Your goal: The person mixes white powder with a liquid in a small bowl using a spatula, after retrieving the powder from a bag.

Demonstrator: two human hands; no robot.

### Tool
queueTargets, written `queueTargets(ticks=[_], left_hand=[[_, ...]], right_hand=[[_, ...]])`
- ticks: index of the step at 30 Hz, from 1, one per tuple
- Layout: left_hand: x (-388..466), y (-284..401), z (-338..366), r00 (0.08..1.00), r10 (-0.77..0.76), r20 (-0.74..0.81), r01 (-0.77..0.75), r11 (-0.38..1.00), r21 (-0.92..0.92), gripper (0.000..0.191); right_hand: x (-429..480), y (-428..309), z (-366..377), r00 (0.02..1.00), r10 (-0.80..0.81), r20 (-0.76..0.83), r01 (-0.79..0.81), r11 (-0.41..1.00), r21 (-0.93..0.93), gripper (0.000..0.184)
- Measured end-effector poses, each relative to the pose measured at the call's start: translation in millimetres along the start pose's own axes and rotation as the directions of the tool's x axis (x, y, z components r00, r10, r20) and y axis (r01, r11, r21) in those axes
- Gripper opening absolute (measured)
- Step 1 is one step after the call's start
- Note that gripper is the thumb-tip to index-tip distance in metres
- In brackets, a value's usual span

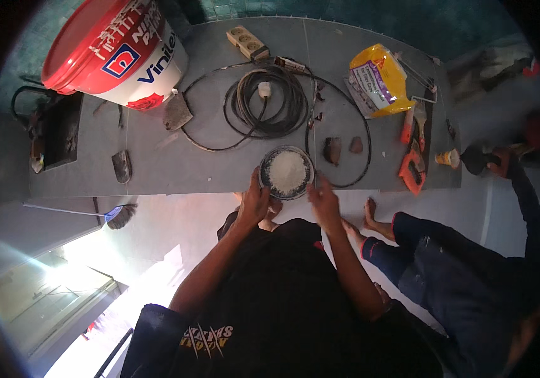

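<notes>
A round dark bowl (286,195) holding a mound of white powder (288,170) is at the front edge of the grey tiled counter (170,175). My left hand (254,201) grips its left rim, with the thumb near the front. At the opposite side, my right hand (325,203) has its fingers at the right rim and looks slightly blurred. Just behind the bowl lies a coil of black cable (270,101) with a white plug (264,89). Two dark broken pieces (332,150) rest to its right, inside a loose loop of cable.
A large paint bucket (123,61) stands back left, near a trowel blade (178,113) and a sink cutout (62,134). Rightward are a yellow grout bag (381,80), an orange-handled saw (412,172) and a cup (447,158). Another person (445,264) stands close at right. A broom (119,216) is left.
</notes>
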State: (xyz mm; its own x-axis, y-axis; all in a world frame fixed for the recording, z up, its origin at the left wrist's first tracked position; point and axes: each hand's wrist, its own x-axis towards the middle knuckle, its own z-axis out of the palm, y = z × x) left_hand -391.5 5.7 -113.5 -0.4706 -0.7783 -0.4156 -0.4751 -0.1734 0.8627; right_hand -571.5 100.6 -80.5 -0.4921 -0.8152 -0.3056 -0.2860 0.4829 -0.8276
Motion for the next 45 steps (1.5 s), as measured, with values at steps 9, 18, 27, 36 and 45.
queueTargets(ticks=[9,18,27,36,45], left_hand=[[9.3,-18.9,4.7,1.0,0.005,-0.01,-0.005,1.0,-0.017,0.058],[-18.5,31.0,-11.3,0.988,-0.156,0.007,0.156,0.981,-0.113,0.067],[-90.1,2.1,-67.9,0.951,-0.304,0.054,0.302,0.953,0.037,0.053],[-113.9,-44.5,-88.1,0.92,-0.374,0.118,0.29,0.851,0.438,0.05],[-109.6,-53.1,-106.7,0.891,-0.29,0.35,0.091,0.869,0.486,0.053]], right_hand=[[-5.3,-24.0,11.3,0.959,-0.17,-0.228,0.141,0.98,-0.139,0.057],[1.0,-38.0,30.1,0.85,-0.522,0.069,0.472,0.697,-0.539,0.051],[-0.4,-40.4,45.7,0.858,-0.505,0.092,0.459,0.673,-0.58,0.043],[7.2,-55.5,45.2,0.799,-0.599,0.053,0.488,0.594,-0.639,0.031],[23.1,-57.2,45.4,0.809,-0.587,-0.033,0.445,0.648,-0.619,0.015]])
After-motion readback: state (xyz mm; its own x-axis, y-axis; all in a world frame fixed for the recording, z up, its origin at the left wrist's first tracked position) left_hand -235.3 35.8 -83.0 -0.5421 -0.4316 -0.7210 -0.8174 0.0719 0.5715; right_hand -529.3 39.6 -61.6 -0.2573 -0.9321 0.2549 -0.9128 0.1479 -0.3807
